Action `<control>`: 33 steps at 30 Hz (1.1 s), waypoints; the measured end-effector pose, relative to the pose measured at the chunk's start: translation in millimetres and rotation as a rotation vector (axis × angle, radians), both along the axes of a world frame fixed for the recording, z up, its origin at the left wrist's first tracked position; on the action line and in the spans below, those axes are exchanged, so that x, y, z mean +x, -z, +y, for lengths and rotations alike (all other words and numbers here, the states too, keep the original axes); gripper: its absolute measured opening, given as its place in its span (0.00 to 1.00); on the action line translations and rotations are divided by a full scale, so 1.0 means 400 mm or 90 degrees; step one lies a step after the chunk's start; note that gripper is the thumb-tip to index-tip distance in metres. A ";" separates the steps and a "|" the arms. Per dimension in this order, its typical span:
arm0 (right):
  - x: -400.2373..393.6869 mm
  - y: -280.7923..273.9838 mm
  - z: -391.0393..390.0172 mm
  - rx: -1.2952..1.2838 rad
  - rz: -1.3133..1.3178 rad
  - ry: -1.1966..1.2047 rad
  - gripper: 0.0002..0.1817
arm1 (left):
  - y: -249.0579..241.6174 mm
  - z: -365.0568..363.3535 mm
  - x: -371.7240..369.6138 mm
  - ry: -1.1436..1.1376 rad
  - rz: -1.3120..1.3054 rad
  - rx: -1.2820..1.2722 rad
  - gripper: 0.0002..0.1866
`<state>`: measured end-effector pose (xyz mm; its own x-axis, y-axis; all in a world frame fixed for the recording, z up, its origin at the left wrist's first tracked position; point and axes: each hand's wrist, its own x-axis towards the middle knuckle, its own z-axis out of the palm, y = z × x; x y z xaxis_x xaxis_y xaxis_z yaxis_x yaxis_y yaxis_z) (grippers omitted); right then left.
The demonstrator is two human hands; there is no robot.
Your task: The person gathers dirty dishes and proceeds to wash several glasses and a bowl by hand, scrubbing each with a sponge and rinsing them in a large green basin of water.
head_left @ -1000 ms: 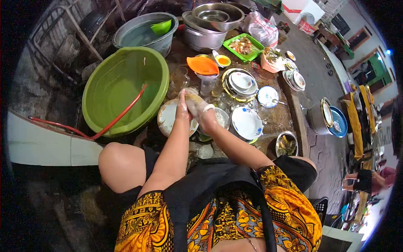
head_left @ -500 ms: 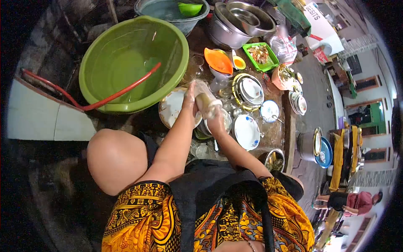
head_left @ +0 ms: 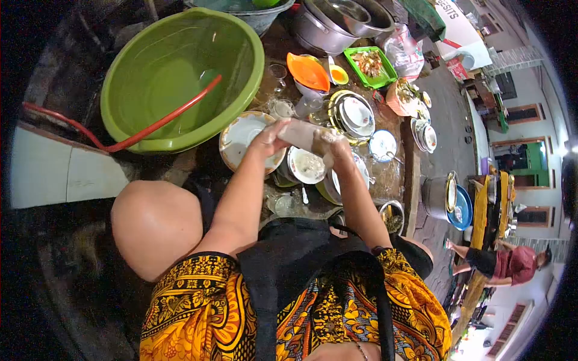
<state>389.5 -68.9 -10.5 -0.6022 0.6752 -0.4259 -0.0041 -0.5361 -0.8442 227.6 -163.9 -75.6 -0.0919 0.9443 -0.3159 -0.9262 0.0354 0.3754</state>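
Between my two hands is a clear drinking glass [head_left: 299, 133], tilted sideways and coated with suds. My left hand [head_left: 271, 139] is wrapped round one end of it. My right hand [head_left: 334, 147], foamy over the fingers, grips the other end; whether a sponge sits inside that hand is hidden. Just below the glass, a white bowl [head_left: 308, 166] contains suds, with a spoon [head_left: 305, 194] beside it. A large patterned plate [head_left: 235, 143] lies under my left wrist. Some plates are partly covered by my right forearm.
A big green basin [head_left: 257, 78] of water stands at the left, a red hose [head_left: 171, 123] across it. Beyond are an orange dish [head_left: 309, 71], a green tray [head_left: 388, 75] of scraps, stacked plates [head_left: 356, 112] and metal pots [head_left: 319, 37]. A person [head_left: 515, 265] stands far right.
The glass has turned from steeply slanted to nearly level across my view. My right hand has moved up and right, uncovering the sudsy bowl. The person at far right has shifted posture.
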 end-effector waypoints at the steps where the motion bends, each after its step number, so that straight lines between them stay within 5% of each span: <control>1: 0.032 -0.040 0.005 0.094 0.033 -0.075 0.16 | -0.028 -0.021 -0.011 0.105 0.079 -0.008 0.21; 3: 0.039 -0.075 0.035 0.156 -0.187 -0.013 0.15 | -0.035 -0.010 -0.012 0.208 0.065 0.046 0.22; 4: 0.024 -0.085 0.037 0.145 -0.270 0.042 0.14 | -0.050 0.000 -0.004 0.306 0.186 0.025 0.23; 7: 0.012 0.020 0.059 0.212 -0.335 0.072 0.13 | -0.117 0.029 0.043 0.400 0.387 0.076 0.27; 9: 0.005 -0.006 0.028 0.155 -0.266 0.121 0.15 | -0.156 0.046 0.073 0.367 0.536 0.225 0.33; 11: 0.006 -0.017 0.034 -0.285 0.102 0.145 0.19 | -0.112 0.060 0.080 0.356 0.408 0.235 0.35; 12: 0.040 0.005 0.064 -0.260 0.185 0.183 0.20 | -0.120 0.051 0.080 0.310 0.420 0.159 0.35; 13: 0.021 -0.008 0.044 -0.042 0.165 0.287 0.18 | -0.123 0.048 0.076 0.262 0.431 0.083 0.35; 15: 0.009 -0.037 0.022 0.254 0.077 0.254 0.15 | -0.024 0.077 0.083 0.170 0.462 0.095 0.33; 17: 0.002 0.030 -0.001 0.697 -0.211 0.092 0.15 | -0.022 0.085 0.083 0.131 0.232 -0.141 0.32; 18: -0.011 0.013 -0.042 1.051 -0.230 -0.027 0.18 | 0.062 0.112 0.093 0.088 0.081 -0.043 0.29; 19: -0.044 -0.043 -0.117 0.972 -0.200 -0.108 0.17 | 0.144 0.140 0.105 0.046 -0.071 0.053 0.28; 21: -0.069 -0.024 -0.110 1.007 -0.248 -0.044 0.17 | 0.072 0.105 0.110 0.104 -0.194 0.267 0.28; 24: -0.102 0.015 -0.070 1.082 -0.382 0.152 0.19 | 0.057 0.108 0.104 0.017 -0.028 0.121 0.27; 29: -0.073 0.006 -0.083 0.740 -0.248 0.091 0.17 | 0.101 0.159 0.076 -0.339 0.114 -0.032 0.17; 31: -0.053 0.015 -0.115 1.018 -0.334 0.100 0.21 | 0.007 0.137 0.057 -0.428 0.045 0.003 0.16; 33: -0.041 0.013 -0.122 1.077 -0.403 0.089 0.19 | 0.065 0.155 0.057 -0.412 -0.022 -0.068 0.18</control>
